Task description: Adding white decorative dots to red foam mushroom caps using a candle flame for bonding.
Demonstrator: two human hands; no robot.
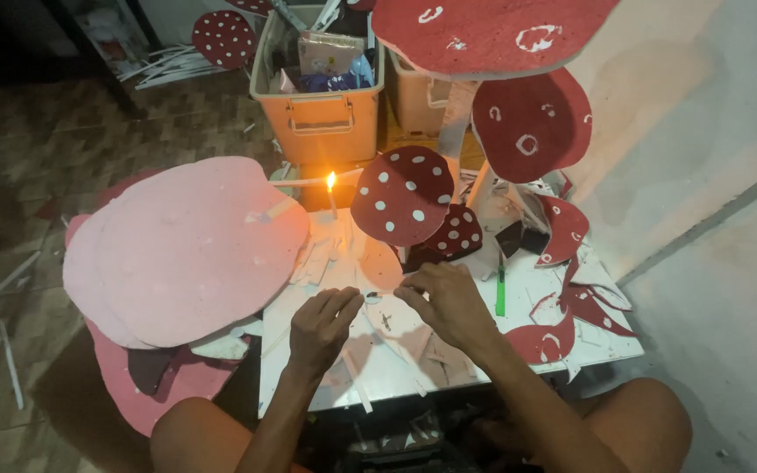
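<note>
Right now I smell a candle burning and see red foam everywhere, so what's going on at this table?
A person sits at a small white table, both hands low over white scraps. The left hand and right hand pinch a small piece between their fingertips; it is too small to identify. A lit candle burns behind them. Red white-dotted foam mushroom caps stand beyond, large pink foam sheets lie left, and a green lighter lies right.

Small object between fingertips of left hand (321, 326) and right hand (449, 302): too small and dim to identify. Large red spotted foam cap (492, 31) cut off by top edge. Orange bin (319, 123) contents cluttered, indistinct. Bench (611, 337) near edge hidden behind forearms. Pink foam sheets (186, 245) cover bench's left part.
</note>
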